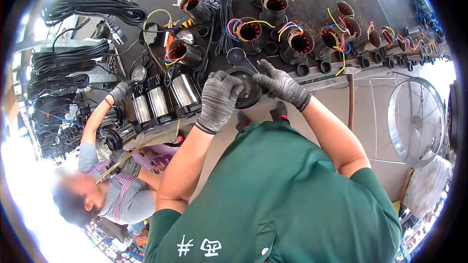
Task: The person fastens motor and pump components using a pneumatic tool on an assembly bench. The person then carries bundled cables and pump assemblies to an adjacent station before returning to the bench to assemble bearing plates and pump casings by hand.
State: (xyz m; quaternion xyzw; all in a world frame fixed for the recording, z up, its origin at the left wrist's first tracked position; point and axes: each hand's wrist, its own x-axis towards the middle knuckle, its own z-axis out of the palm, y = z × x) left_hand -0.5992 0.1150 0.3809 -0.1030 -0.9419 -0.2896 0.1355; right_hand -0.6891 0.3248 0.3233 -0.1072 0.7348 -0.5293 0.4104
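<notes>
A black round casting (250, 98) with a recessed centre lies at the table's near edge in front of me. A smaller round outlet (237, 57) juts from its far side. My left hand (220, 98), in a grey knitted glove, is closed in a pinch over the casting's left side; whatever the fingertips hold is hidden. My right hand (283, 86), gloved alike, grips the casting's right rim, thumb on top and index finger stretched out past it. Just beyond stand dark motor housings (247, 31) with red, blue and yellow wires coming out of their tops.
To the left, a co-worker's gloved hand (122, 90) touches shiny steel cylinders (155, 98). Bundled black cables (92, 7) are stacked at the far left. More wired housings (368, 40) line the table's edge to the right. A large fan (417, 122) stands on the floor.
</notes>
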